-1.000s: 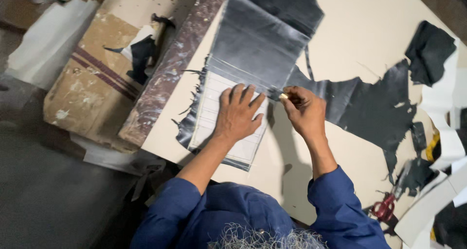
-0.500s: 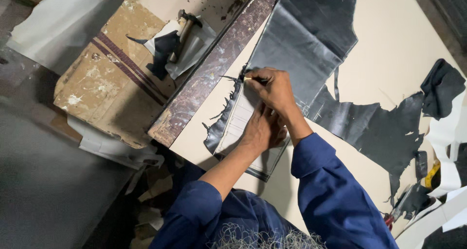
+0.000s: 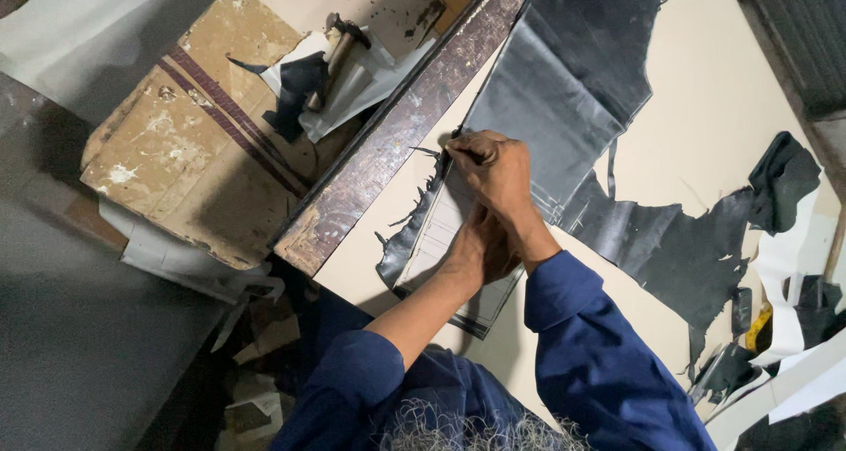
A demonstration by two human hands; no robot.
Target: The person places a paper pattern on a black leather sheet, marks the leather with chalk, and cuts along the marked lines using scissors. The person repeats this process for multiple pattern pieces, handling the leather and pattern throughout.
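1. The right hand (image 3: 498, 171) is closed around a thin tool, too small to tell whether pen or blade, with its tip at the far corner of the white pattern card (image 3: 438, 240)
2. The left hand (image 3: 480, 248) presses flat on the card, fingers mostly hidden under the right wrist; it grips nothing
3. The card lies on a sheet of dark leather (image 3: 564, 90) spread over the pale desk (image 3: 705, 90), just beside the dark wooden edge strip (image 3: 388, 151)
4. For a clean line, keep steady downward pressure on the card so it cannot slide, and run the tool tight against the card edge
5. Keep the left fingertips back from the edge being followed
6. No box, tray or bin shows; a hammer (image 3: 330, 59) rests loose among paper and leather scraps on the worn cardboard (image 3: 194, 151), and offcuts (image 3: 775, 182) lie loose at the right of the desk
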